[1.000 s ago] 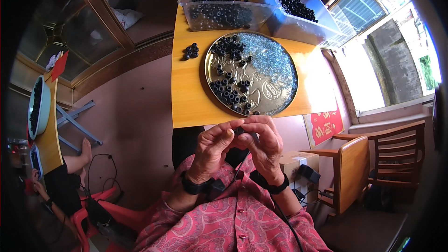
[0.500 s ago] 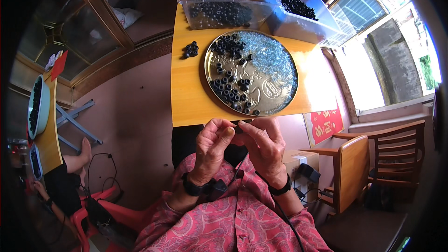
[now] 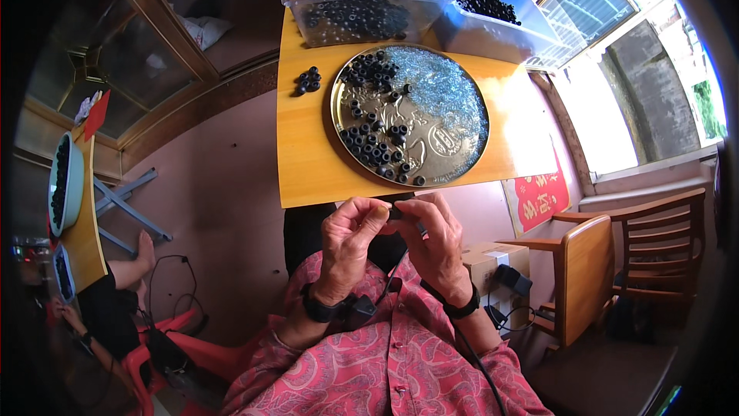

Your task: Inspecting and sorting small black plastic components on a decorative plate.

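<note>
Just off the near edge of the wooden table, my two hands meet fingertip to fingertip around a small black part. My left hand pinches it between thumb and forefinger. From the other side my right hand is closed on it, its fingers covering much of the part. Beyond them lies a round metal tray with an embossed pattern. Black ring-like pieces with open centres are scattered over its left side. Small clear bluish bits cover its upper right.
On the table, a little pile of black pieces sits left of the tray. Two clear plastic bins of black pieces stand behind. Wooden chairs and a cardboard box are at right. Another person's leg shows at left.
My hands stay together on the small black part; the right fingers have shifted slightly and more of the part shows. The table and tray sit slightly further left in the view.
</note>
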A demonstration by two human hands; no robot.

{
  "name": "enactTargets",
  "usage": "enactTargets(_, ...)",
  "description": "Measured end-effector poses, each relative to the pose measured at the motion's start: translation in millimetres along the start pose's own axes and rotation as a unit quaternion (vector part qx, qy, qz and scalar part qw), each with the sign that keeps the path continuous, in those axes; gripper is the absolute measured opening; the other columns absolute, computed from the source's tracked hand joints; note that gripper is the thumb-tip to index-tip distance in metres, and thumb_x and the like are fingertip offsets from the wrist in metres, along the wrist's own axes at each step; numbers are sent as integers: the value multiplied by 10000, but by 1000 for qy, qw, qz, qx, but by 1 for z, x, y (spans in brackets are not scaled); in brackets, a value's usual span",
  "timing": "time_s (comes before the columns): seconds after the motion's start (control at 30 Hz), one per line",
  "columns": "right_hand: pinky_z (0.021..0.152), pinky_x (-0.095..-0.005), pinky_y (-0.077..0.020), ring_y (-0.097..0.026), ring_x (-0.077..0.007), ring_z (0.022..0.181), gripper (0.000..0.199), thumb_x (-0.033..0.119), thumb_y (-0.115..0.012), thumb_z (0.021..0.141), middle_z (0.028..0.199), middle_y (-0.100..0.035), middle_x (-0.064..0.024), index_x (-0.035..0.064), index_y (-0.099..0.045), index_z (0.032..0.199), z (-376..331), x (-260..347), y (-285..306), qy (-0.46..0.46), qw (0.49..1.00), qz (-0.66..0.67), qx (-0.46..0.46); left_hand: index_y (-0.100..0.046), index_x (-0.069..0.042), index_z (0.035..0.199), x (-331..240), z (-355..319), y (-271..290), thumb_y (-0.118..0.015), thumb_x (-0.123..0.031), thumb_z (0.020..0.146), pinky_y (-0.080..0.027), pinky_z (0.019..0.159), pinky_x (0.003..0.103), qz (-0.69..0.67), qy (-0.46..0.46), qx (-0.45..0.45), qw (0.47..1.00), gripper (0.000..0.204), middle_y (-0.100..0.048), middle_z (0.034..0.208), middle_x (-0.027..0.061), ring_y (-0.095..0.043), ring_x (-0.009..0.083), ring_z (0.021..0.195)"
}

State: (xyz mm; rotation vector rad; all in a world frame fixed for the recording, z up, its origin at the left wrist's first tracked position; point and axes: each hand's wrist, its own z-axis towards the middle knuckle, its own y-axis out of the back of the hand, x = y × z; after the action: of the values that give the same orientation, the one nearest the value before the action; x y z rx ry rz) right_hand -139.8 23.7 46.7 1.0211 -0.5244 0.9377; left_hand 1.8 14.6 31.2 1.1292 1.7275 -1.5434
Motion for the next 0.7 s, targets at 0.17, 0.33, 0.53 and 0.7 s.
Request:
enactTargets(0.17, 616, -335, -500, -619, -253, 728, 300, -34, -703, 738, 840, -599, -119, 16, -605, 1017, -1, 4, 4, 10, 1000, -3, -22, -653, -2, 963, -8, -3, -5, -649, -134, 911, -499, 721, 209, -39, 30, 8, 999, 142, -659, 837, 26, -639, 97, 744)
enactTargets(0.33, 612, -316, -502, -635, -234, 730, 308, -34, -720, 726, 857, -614, -108, 33, -636, 1015, 0, 6, 7, 22, 999, 10, -45, -656, 1, 953, -10, -2, -5, -656, -126, 904, -496, 729, 206, -12, 5, 22, 1000, 136, -665, 836, 37, -639, 96, 745)
enactTargets(0.53, 663, -342, -522, -635, -279, 802, 312, -50, -709, 739, 905, -615, -125, 23, -616, 1027, -3, 3, 9, 11, 999, 23, -25, -661, 1, 939, -11, -3, -5, -668, -131, 896, -500, 708, 205, 3, 21, 15, 1000, 139, -668, 827, 43, -627, 92, 725)
enactTargets(0.7, 643, -334, -531, -649, -269, 789, 302, -42, -714, 742, 922, -627, -126, 26, -630, 1025, -6, 2, 11, 19, 1000, -4, -20, -653, 4, 922, -18, 0, -2, -671, -160, 893, -531, 681, 234, 68, 41, 35, 996, 168, -668, 828, 57, -639, 111, 717)
